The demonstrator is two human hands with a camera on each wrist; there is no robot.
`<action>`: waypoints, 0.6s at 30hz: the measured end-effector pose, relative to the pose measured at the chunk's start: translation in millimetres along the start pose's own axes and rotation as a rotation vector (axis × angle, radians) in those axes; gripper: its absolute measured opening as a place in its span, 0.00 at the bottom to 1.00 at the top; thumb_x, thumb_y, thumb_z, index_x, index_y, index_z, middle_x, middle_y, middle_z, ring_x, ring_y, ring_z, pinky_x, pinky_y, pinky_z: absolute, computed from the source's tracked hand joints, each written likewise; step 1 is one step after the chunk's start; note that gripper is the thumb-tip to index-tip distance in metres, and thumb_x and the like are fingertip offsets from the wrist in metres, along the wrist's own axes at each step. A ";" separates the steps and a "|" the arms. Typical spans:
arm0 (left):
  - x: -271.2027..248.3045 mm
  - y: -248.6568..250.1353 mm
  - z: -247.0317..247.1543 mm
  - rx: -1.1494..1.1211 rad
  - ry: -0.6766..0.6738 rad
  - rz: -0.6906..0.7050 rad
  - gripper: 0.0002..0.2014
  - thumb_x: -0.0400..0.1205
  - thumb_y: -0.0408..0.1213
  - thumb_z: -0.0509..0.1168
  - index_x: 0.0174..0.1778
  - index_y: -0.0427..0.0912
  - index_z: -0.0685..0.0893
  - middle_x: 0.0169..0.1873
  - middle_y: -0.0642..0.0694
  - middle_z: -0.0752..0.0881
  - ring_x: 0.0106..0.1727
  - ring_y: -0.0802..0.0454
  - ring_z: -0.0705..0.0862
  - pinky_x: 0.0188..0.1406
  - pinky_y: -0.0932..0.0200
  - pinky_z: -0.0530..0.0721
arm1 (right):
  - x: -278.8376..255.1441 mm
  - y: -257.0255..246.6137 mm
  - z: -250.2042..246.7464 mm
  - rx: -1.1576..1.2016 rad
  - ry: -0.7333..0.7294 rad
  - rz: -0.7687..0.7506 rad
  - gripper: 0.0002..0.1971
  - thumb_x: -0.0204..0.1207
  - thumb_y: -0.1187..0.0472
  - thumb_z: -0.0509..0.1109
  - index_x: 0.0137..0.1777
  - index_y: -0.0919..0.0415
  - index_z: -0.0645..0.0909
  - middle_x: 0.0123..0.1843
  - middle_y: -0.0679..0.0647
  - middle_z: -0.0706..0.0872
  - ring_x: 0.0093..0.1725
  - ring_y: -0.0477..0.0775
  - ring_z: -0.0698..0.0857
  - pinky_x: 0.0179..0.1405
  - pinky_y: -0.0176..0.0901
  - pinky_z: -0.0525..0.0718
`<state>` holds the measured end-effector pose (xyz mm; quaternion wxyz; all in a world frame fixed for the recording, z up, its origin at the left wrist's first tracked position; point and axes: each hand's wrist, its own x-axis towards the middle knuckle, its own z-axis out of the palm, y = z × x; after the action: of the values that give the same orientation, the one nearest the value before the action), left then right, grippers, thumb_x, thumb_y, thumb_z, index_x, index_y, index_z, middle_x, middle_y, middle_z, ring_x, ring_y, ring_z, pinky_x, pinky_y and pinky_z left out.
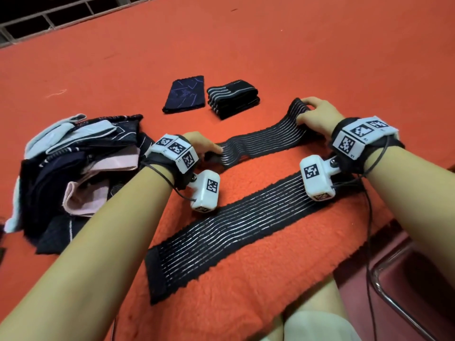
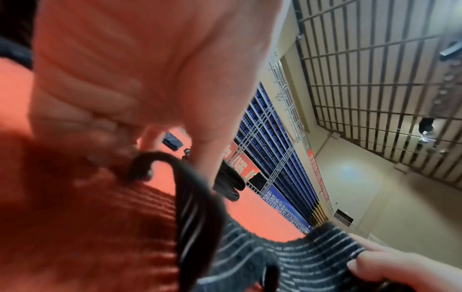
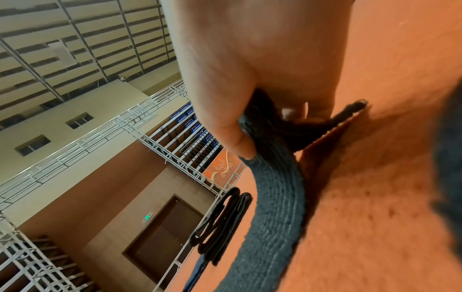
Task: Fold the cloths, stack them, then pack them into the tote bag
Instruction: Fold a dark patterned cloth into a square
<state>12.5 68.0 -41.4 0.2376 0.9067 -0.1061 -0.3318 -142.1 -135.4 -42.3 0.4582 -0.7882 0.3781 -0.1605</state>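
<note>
A long black cloth with thin white stripes [image 1: 261,141] is stretched between my hands on the orange surface. My left hand [image 1: 215,150] pinches its bunched left end; the left wrist view shows the fingers [image 2: 120,138] curled on the dark edge [image 2: 197,207]. My right hand [image 1: 306,112] grips the far right end, thumb pressed on the cloth [image 3: 275,197] in the right wrist view. A second striped strip [image 1: 236,225] lies flat under my wrists. Behind sit a folded navy cloth [image 1: 184,94] and a folded striped stack [image 1: 232,99].
A heap of dark, pale blue and pink cloths [image 1: 73,168] lies to my left. An orange fleece blanket [image 1: 246,279] covers my lap area. A metal frame [image 1: 398,303] shows at the lower right. A railing [image 1: 37,23] runs along the far left edge.
</note>
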 end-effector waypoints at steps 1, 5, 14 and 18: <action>-1.3 -1.4 0.2 0.031 -0.033 -0.010 0.18 0.76 0.40 0.73 0.55 0.31 0.82 0.45 0.34 0.84 0.42 0.39 0.83 0.39 0.48 0.82 | -1.4 -3.0 1.0 -0.004 -0.015 -0.020 0.24 0.73 0.71 0.65 0.68 0.54 0.77 0.53 0.55 0.81 0.51 0.55 0.81 0.45 0.38 0.78; -9.4 -13.1 -13.1 0.048 -0.032 0.041 0.17 0.77 0.40 0.72 0.56 0.32 0.80 0.46 0.34 0.84 0.44 0.39 0.83 0.46 0.45 0.85 | -10.2 -15.9 0.4 -0.088 -0.068 -0.062 0.20 0.71 0.73 0.64 0.61 0.57 0.82 0.47 0.56 0.81 0.48 0.55 0.79 0.44 0.39 0.73; -44.2 -98.6 -89.0 -0.426 0.168 0.187 0.09 0.80 0.26 0.63 0.37 0.42 0.77 0.26 0.45 0.83 0.20 0.57 0.83 0.21 0.60 0.84 | -20.8 -27.3 30.0 -0.263 -0.195 -0.032 0.22 0.78 0.43 0.61 0.64 0.57 0.78 0.69 0.59 0.79 0.69 0.62 0.76 0.72 0.51 0.69; -49.0 -131.7 -88.7 -0.519 0.307 0.223 0.08 0.79 0.25 0.64 0.38 0.41 0.81 0.21 0.50 0.85 0.20 0.57 0.83 0.20 0.62 0.83 | -23.5 -22.1 44.0 -0.467 -0.129 0.055 0.26 0.77 0.50 0.67 0.70 0.65 0.72 0.70 0.67 0.76 0.69 0.65 0.75 0.62 0.46 0.72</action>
<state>37.8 231.0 -21.2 0.5089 0.8383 -0.0794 -0.1789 -121.3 -85.0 -44.7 0.2911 -0.8708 0.3963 -0.0055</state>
